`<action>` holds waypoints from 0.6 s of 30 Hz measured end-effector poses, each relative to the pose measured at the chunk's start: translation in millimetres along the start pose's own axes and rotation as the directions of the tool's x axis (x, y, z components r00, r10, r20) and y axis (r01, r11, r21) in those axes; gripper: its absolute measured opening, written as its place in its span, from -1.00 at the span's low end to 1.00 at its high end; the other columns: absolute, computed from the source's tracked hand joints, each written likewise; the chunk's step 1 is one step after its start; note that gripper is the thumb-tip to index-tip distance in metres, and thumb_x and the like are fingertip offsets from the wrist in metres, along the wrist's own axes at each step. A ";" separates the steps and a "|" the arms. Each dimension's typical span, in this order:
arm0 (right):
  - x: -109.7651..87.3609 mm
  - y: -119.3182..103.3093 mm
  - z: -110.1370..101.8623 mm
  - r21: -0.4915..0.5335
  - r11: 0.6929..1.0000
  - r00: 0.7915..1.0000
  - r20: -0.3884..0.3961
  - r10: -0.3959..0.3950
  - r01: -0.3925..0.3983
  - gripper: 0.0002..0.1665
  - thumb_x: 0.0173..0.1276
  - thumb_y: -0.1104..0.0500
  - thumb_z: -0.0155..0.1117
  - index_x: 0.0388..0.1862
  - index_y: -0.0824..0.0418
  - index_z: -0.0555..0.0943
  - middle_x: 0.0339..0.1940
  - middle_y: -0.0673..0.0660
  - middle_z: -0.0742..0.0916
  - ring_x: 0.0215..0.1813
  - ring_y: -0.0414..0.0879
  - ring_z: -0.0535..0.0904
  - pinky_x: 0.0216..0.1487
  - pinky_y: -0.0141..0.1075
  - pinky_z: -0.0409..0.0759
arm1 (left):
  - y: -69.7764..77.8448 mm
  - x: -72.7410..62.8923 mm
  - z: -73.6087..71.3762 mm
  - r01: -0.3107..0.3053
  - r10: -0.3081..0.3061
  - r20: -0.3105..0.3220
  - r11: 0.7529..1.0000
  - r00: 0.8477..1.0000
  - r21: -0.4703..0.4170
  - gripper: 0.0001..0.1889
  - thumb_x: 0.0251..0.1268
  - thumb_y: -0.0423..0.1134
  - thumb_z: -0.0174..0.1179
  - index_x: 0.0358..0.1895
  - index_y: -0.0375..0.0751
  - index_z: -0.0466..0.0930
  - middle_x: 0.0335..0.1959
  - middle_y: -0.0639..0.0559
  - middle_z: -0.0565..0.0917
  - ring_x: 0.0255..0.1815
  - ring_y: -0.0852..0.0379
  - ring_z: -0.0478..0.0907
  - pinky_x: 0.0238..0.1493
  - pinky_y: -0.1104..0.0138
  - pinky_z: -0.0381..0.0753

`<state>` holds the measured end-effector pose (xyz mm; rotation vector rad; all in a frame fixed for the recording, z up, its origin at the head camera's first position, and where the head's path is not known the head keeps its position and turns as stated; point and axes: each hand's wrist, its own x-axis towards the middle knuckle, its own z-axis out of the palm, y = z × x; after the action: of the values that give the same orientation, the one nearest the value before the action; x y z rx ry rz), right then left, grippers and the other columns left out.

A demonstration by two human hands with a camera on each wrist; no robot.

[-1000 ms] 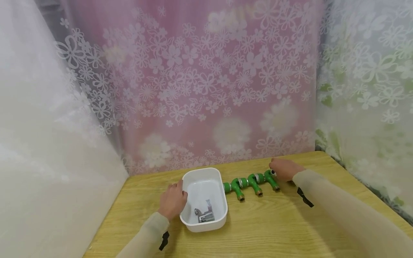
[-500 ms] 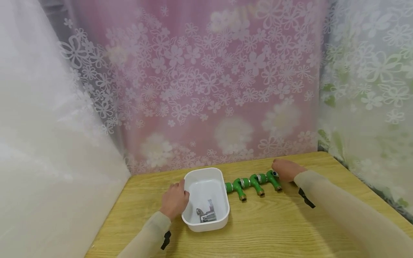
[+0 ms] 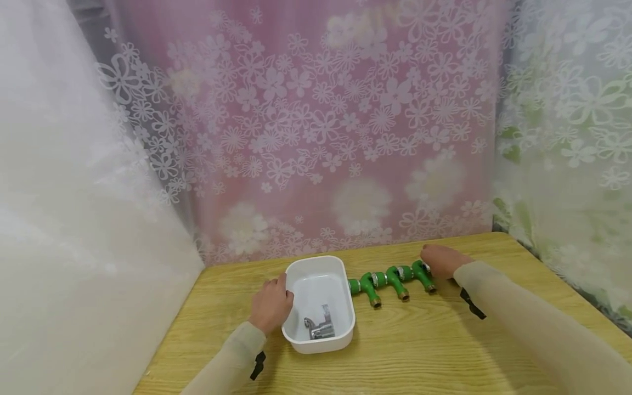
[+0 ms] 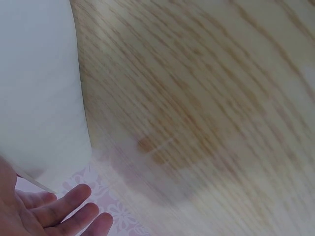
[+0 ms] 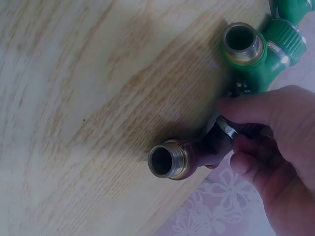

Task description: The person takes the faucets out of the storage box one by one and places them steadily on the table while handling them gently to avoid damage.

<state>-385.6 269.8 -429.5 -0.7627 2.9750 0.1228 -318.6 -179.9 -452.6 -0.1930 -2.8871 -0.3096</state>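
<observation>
In the head view a white basin [image 3: 321, 285] stands on the wooden table. My left hand [image 3: 271, 304] holds its left rim; the left wrist view shows loosely bent fingers [image 4: 76, 196] outside the wall, with the thumb hidden. Inside the basin lies a chrome faucet [image 3: 322, 330]. A green pipe manifold [image 3: 395, 276] with several brass-tipped outlets lies to the right of the basin. At its right end my right hand [image 3: 441, 261] pinches a dark red pipe fitting [image 5: 194, 155] between thumb and fingers. That fitting has a threaded outlet and is mostly hidden by the hand.
The wooden table [image 3: 395, 356] reaches back to a pink flowered curtain [image 3: 321, 137]. A whitish sheet [image 3: 74, 219] hangs at the left and a white-green flowered curtain [image 3: 568, 164] at the right.
The whole head view has drifted slightly, so everything sits a little further right. My left hand keeps its place on the rim. My right hand stays at the manifold's end.
</observation>
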 end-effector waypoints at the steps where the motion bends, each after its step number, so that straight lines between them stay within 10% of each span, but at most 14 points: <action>1: 0.0 0.1 0.5 -0.002 1.000 1.000 0.001 0.000 0.000 -0.82 0.30 0.51 0.24 -0.21 0.30 0.65 -0.21 0.25 0.68 -0.24 0.07 0.65 -0.18 -0.09 0.67 | 0.3 0.0 0.0 -0.001 0.001 -0.001 1.000 1.000 -0.003 -0.51 0.45 -0.16 0.06 0.37 -0.27 0.41 0.03 -0.20 0.68 0.00 -0.12 0.63 -0.18 -0.02 0.69; 18: -6.0 -10.8 -9.9 -0.015 1.000 1.000 -0.010 -0.006 0.006 -0.73 0.31 0.48 0.25 -0.04 0.32 0.65 0.00 0.35 0.66 -0.09 0.17 0.66 -0.12 -0.02 0.67 | -0.5 0.9 0.8 -0.012 0.012 -0.023 1.000 1.000 0.001 -0.53 0.45 -0.16 0.06 0.35 -0.26 0.43 -0.01 -0.18 0.68 -0.03 -0.10 0.63 -0.21 0.00 0.69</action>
<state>-375.5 262.3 -419.8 -0.7768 2.9844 0.1417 -319.7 -180.1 -453.2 -0.2047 -2.8620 -0.3070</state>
